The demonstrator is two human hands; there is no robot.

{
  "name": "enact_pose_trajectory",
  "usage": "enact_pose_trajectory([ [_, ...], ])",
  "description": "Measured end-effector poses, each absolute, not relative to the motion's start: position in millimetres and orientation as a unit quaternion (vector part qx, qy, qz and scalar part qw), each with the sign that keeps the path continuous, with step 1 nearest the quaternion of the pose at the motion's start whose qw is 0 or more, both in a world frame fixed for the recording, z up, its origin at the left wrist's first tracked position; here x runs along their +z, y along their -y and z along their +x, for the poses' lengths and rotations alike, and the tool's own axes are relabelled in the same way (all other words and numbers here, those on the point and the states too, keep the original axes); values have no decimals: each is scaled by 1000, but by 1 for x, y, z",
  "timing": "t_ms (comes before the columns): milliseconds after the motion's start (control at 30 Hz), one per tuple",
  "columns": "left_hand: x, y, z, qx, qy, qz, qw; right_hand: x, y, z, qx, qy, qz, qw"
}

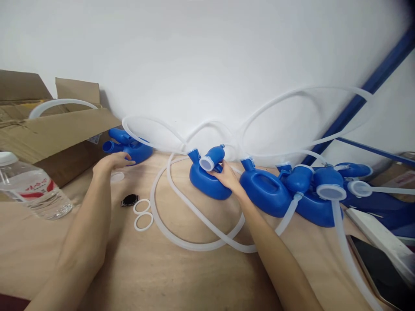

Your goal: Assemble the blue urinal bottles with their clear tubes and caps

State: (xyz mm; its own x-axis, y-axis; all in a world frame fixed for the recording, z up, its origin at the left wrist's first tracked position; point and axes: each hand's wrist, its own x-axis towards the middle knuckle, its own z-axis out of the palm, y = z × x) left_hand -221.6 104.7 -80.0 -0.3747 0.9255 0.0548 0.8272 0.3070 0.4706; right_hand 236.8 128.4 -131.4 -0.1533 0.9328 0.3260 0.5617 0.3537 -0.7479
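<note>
My right hand (228, 176) is closed at the handle of a blue plastic bottle (207, 183) in the middle of the table. A blue funnel-like piece (212, 158) with a white ring on its wide end lies over that bottle's handle, by my fingers. At the left, my left hand (114, 161) reaches beside another blue bottle (141, 152) near the cardboard box; its fingers are stretched out. A second blue piece (119, 135) rests against that bottle. Clear hoses (194, 207) loop around the middle bottle.
Several more blue bottles (264, 196) with hoses stand at the right. A cardboard box (65, 129) and a water bottle (35, 190) are at the left. White rings (143, 229), a watch (130, 199) and a phone (382, 272) lie on the wooden table (181, 280).
</note>
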Motion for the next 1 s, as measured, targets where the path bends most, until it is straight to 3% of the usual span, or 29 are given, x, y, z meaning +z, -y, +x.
enact_pose_trajectory([
  [233, -83, -91, -228, 350, -851, 392, -17, -142, -135, 240, 146, 735, -553, 365],
  [600, -84, -88, -222, 367, -811, 456, 14, -140, -134, 243, 151, 743, -566, 325],
  [700, -71, -84, -214, 348, -808, 475, 7, -141, -133, 241, 146, 739, -575, 318],
  [900, -14, -57, -191, 360, -813, 445, -107, -142, -130, 237, 134, 709, -610, 328],
  [1000, 11, -31, -182, 389, -790, 462, -105, -141, -128, 235, 132, 703, -620, 323],
])
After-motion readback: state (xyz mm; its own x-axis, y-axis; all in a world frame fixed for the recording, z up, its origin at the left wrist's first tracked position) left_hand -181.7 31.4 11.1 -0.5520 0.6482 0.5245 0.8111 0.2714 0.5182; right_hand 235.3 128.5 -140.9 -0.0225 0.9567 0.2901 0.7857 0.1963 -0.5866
